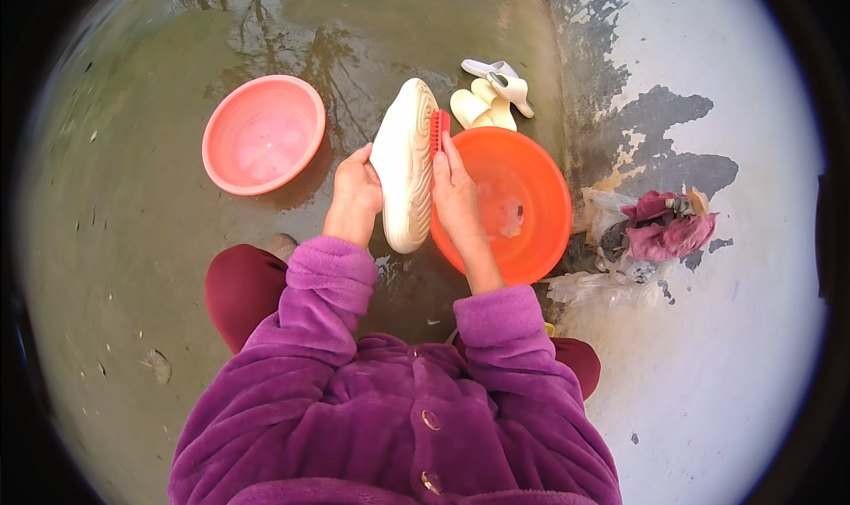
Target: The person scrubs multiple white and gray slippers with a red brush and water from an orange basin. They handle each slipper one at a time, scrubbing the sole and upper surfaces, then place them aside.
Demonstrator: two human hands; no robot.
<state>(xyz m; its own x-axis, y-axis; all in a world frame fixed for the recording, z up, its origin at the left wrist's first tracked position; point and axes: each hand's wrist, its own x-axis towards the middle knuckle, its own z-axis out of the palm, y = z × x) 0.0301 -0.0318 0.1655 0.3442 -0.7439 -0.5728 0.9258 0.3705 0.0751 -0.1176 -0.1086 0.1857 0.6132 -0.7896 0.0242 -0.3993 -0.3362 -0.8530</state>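
Note:
A cream-coloured slipper (404,173) is held up lengthwise, its ridged side turned to the right. My left hand (357,185) grips its left edge near the middle. In my right hand (454,189) is a red scrubbing brush (438,132), its bristles against the ridged side of the slipper. Beneath my right hand stands an orange plastic basin (531,193) with a little water and a small dark thing at its bottom. The slipper's far end points away from me.
A pink basin (222,166) stands on the wet concrete floor (153,259) to the left. Beyond the orange basin lie several slippers (473,110). To the right, a wrapped pipe (591,253) with a maroon cloth (671,236) and plastic sheeting (597,289) juts from a peeling wall (750,253).

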